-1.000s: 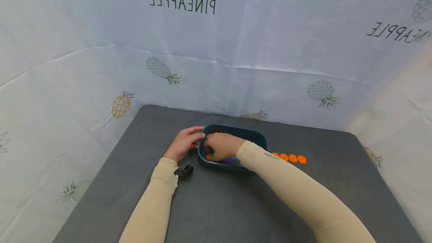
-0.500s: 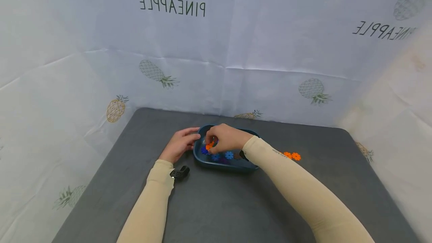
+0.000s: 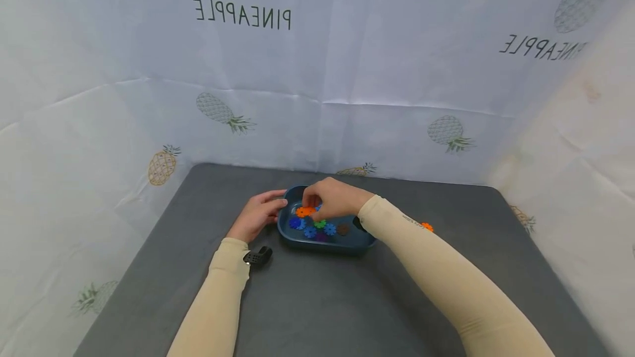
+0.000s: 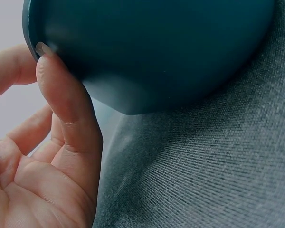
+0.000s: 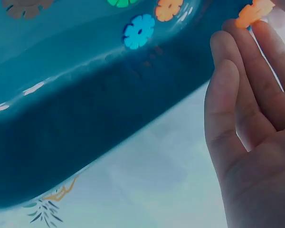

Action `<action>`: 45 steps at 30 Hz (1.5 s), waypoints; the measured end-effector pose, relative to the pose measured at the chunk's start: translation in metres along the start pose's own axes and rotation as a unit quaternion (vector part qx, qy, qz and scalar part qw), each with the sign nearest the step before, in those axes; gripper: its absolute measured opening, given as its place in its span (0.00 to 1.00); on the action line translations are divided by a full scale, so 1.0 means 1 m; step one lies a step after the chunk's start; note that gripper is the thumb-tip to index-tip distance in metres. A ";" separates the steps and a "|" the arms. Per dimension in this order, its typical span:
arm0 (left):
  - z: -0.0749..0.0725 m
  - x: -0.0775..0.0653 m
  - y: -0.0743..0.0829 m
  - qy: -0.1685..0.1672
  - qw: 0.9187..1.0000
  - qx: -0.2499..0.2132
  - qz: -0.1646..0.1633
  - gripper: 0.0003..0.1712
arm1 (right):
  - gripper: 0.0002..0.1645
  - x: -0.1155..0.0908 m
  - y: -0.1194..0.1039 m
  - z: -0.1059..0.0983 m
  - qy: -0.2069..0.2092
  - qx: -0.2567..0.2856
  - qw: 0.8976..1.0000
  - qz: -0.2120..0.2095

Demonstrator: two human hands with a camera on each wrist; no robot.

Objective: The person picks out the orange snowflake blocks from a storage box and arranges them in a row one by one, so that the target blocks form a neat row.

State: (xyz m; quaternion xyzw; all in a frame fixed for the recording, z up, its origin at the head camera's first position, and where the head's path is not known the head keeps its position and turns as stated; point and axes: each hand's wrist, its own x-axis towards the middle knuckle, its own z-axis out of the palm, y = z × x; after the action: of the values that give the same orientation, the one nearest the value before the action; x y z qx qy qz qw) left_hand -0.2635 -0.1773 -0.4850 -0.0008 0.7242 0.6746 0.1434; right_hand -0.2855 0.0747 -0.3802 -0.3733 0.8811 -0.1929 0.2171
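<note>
Steadying the dark blue tray (image 3: pixel 364 242) on the grey table (image 3: pixel 317 302), the left hand (image 3: pixel 258 215) rests straight fingers (image 4: pixel 61 99) against its outer wall so it cannot slide. Above the tray's left end, the right hand (image 3: pixel 333 198) pinches an orange gear (image 3: pixel 303 211) at its fingertips (image 5: pixel 237 35), over loose coloured gears (image 3: pixel 317 227) inside.

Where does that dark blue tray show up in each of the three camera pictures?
Head: the blue tray sits mid-table, between both hands.
Left wrist: its outer wall fills the top, the left hand's thumb against it.
Right wrist: it runs across the left, flower pieces inside.
Shared landmark: the tray's rounded rim.
</note>
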 end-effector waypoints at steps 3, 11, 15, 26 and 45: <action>0.000 0.001 0.000 0.001 1.000 0.005 -0.001 0.32 | 0.15 -0.007 0.002 -0.004 0.013 -0.004 1.000 -0.002; -0.004 -0.001 -0.003 -0.003 1.000 0.007 -0.005 0.34 | 0.18 -0.031 0.013 -0.005 0.080 0.068 0.994 0.002; -0.005 -0.001 -0.005 0.006 1.000 0.004 -0.018 0.33 | 0.18 -0.048 0.027 0.000 0.127 0.122 0.984 0.023; 0.000 0.002 -0.005 -0.001 1.000 0.012 -0.028 0.34 | 0.20 -0.127 0.092 0.019 0.254 0.209 0.938 0.114; 0.000 0.001 -0.003 -0.008 1.000 0.019 -0.024 0.39 | 0.25 -0.230 0.191 0.062 0.331 0.161 0.884 0.286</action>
State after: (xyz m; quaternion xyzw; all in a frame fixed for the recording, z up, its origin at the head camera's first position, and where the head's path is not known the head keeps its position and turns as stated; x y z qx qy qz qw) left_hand -0.2638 -0.1774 -0.4885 -0.0098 0.7357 0.6569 0.1650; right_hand -0.2187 0.3575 -0.4727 0.0210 0.9271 -0.3738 0.0153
